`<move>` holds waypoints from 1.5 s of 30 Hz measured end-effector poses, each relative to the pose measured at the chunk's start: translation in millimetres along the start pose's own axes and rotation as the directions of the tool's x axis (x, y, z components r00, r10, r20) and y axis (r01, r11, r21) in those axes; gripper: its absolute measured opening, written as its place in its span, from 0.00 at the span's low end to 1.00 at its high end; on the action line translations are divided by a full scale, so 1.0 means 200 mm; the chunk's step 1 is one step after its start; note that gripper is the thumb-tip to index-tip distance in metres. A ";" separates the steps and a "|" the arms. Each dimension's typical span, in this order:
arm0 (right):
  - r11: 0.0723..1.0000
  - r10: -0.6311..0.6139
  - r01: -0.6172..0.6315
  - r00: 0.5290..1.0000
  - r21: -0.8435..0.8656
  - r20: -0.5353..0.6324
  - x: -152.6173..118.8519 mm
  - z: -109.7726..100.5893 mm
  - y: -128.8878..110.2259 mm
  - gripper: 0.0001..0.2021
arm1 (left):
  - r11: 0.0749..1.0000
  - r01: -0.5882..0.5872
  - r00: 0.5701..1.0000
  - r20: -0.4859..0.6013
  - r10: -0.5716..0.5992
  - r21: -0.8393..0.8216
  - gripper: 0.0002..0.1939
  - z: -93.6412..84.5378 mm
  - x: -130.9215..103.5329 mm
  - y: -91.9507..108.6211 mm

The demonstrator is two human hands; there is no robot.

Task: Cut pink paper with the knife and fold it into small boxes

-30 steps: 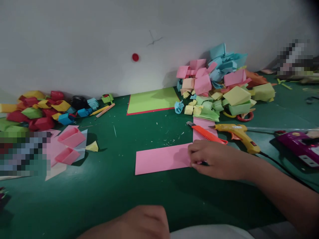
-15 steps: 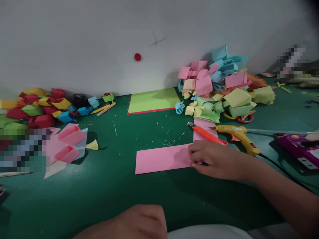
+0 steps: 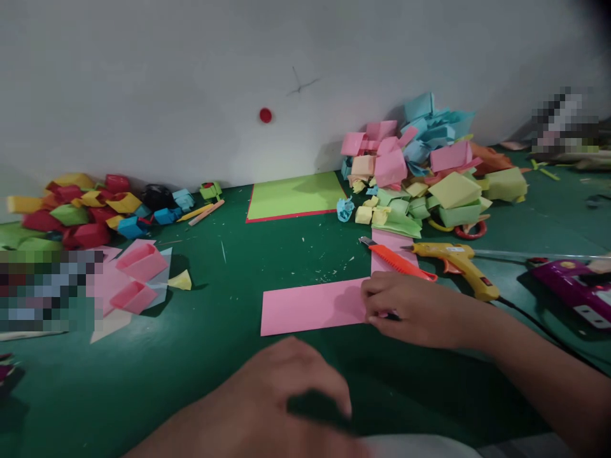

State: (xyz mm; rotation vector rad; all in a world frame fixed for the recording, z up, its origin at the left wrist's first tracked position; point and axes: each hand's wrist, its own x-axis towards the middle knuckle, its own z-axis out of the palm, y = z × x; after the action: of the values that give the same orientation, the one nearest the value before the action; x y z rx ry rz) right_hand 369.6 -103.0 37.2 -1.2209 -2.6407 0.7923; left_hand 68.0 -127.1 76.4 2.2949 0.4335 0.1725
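A flat pink paper strip (image 3: 310,306) lies on the green tabletop in front of me. My right hand (image 3: 405,308) is closed at its right end, fingers curled together on the paper; a small dark patch shows between the fingers, too little to identify. My left hand (image 3: 296,394) hovers near the front edge, slightly blurred, with thumb and fingers curved apart around a gap and nothing visible in them. Just beyond my right hand, an orange utility knife (image 3: 398,259) rests across another pink paper piece (image 3: 382,238). Beside it is a yellow glue gun (image 3: 453,261).
Folded paper pieces (image 3: 391,165) are heaped at the back right, and colourful ones (image 3: 90,210) at the back left. Pink folded pockets (image 3: 140,261) lie at left. A lime-green sheet (image 3: 296,196) lies by the wall. A purple power strip (image 3: 568,286) sits far right.
My left hand has risen and moved forward and right, its fingers opening from a closed fist. My right hand stays at the pink strip's right end. The view has shifted slightly.
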 end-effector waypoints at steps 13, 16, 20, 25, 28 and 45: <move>0.989 -0.100 0.096 0.995 -0.109 -0.026 -0.01 0.02 -0.01 0.10 | 0.826 0.115 0.989 -0.140 -0.044 0.552 0.26 0.12 0.08 -0.28; 0.979 -0.150 0.148 0.989 -0.137 -0.001 0.01 0.03 -0.03 0.10 | 0.825 0.119 0.989 -0.141 -0.048 0.552 0.25 0.11 0.08 -0.28; 0.961 -0.201 0.203 0.979 -0.186 0.029 0.04 0.06 -0.06 0.15 | 0.819 0.122 0.991 -0.111 -0.071 0.561 0.27 0.11 0.09 -0.28; 0.979 -0.150 0.149 0.989 -0.136 0.003 0.04 0.06 -0.08 0.14 | 0.814 0.119 0.991 -0.112 -0.067 0.569 0.26 0.10 0.09 -0.27; 0.984 -0.139 0.138 0.990 -0.114 0.003 0.03 0.05 -0.08 0.12 | 0.816 0.118 0.991 -0.120 -0.060 0.567 0.25 0.10 0.09 -0.27; 0.997 -0.060 0.060 0.998 -0.040 0.009 -0.04 -0.02 -0.03 0.10 | 0.834 0.122 0.990 -0.124 -0.065 0.538 0.25 0.09 0.08 -0.29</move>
State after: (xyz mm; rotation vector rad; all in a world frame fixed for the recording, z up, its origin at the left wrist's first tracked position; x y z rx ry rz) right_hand 372.1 -109.3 45.0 -1.1442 -2.6987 0.7390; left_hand 73.0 -96.6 21.0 2.8259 0.7228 0.1255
